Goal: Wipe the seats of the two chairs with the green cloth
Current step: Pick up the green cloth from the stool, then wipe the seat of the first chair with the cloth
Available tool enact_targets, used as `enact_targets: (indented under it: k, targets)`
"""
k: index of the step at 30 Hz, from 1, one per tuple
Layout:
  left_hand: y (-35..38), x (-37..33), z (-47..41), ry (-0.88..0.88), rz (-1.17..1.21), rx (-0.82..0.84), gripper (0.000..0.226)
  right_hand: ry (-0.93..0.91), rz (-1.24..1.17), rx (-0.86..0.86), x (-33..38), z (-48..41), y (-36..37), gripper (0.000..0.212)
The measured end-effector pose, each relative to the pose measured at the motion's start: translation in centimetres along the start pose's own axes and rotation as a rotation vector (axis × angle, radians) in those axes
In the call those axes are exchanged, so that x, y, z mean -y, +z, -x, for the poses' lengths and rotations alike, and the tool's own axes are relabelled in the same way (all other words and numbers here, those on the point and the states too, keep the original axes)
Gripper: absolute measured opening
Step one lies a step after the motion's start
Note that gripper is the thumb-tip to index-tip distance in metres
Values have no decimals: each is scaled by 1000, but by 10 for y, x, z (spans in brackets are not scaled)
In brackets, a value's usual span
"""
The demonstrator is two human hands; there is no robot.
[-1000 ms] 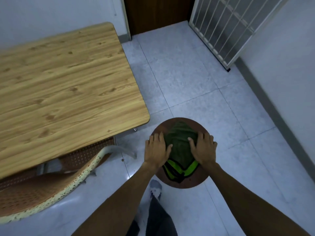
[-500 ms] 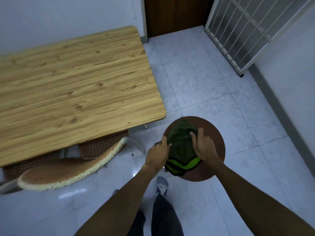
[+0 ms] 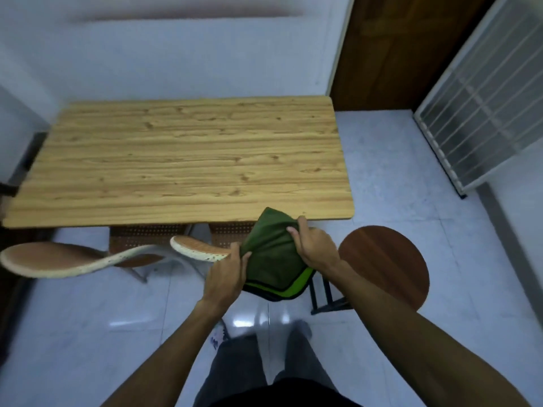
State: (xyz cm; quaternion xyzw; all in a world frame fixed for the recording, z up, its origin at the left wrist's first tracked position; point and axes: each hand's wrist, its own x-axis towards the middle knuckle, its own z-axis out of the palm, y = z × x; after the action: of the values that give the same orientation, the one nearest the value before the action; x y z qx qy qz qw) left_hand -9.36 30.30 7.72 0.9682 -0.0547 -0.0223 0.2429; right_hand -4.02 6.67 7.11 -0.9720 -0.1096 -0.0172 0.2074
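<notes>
Fingers of our right hand curl over the top of the green cloth, clamped on its upper fold, while our left hand pinches its left edge between thumb and fingers. Half a second ago both hands pressed the cloth flat on the round stool seat; now we hold it lifted clear of that seat, in the air to its left, in front of the near edge of the table. The view has also swung, so the whole tabletop shows where only its corner showed before.

By size: one wooden table fills the middle, set against the wall. One barred white gate leans at the right beside one dark brown door. We count two seats: the round stool, bare, at the right of our right forearm, and the woven chair, tucked partly under the table at the left, its pale-rimmed backrest curving just beside our left hand. One cloth, folded, dark green with a bright green and black border hanging at its lower edge, sits between our two hands, held by both. Below, our two trouser legs stand on the pale tiled floor.
</notes>
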Motion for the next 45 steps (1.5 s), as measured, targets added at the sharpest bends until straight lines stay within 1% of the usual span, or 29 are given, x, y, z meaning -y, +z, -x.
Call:
enact_targets:
  k: [3,6,10,14,17,20,21,22,23,24,25,26,27,28,30,32,33,35,38,40,42,45]
  targets:
    - [-26,44,7,-5,-35,-38,41,-37,-3,20,44,-16,12,40]
    - [-47,87,4,21,-91,-51,39,-5,-10,47,87,-29,29,37]
    - [-68,144,-5,17,-113,-2,48,31,-3,48,132,-50,60,34]
    - [-80,183,-10,58,-104,-1,32,70,43,44,162,-61,88,34]
    - [-79,203,-15,38,-140,90,38,156,136,93,176,-59,105,36]
    - [-72,204,-21,10,-135,157,41,285,328,150,179,-51,115,39]
    - [-69,202,-23,-4,-120,165,42,315,390,135,179,-49,116,40]
    - [-67,201,-25,-21,-105,168,42,302,432,88,180,-48,117,42]
    - [-65,202,-26,-36,-95,167,44,233,441,32,183,-47,118,43]
    - [-63,203,-26,-44,-84,167,45,118,420,6,185,-44,122,45]
    - [-61,206,-27,-43,-68,170,45,-19,374,39,187,-41,127,47]
    - [-61,208,-27,-36,-51,175,42,-154,331,118,188,-36,132,51]
    - [-60,212,-28,-25,-40,176,38,-254,308,217,188,-32,138,57]
    - [-60,216,-29,-12,-37,174,34,-307,309,312,188,-30,142,65]
    - [-61,227,-32,10,-31,168,29,-319,363,416,188,-31,149,83]
    - [-63,239,-36,52,-29,156,29,-316,397,428,194,-37,153,93]
    - [-65,245,-38,63,-26,159,33,-320,394,434,197,-42,155,95]
    - [-70,257,-39,42,9,179,41,-321,391,470,206,-52,162,92]
    - [-72,265,-38,34,70,268,51,-261,367,503,221,-69,174,82]
    - [-72,269,-39,33,87,277,57,-217,354,517,237,-82,180,70]
    - [-73,270,-40,31,70,288,61,-159,324,541,253,-97,183,60]
    - [-74,275,-38,57,-16,320,66,-101,289,588,270,-116,187,60]
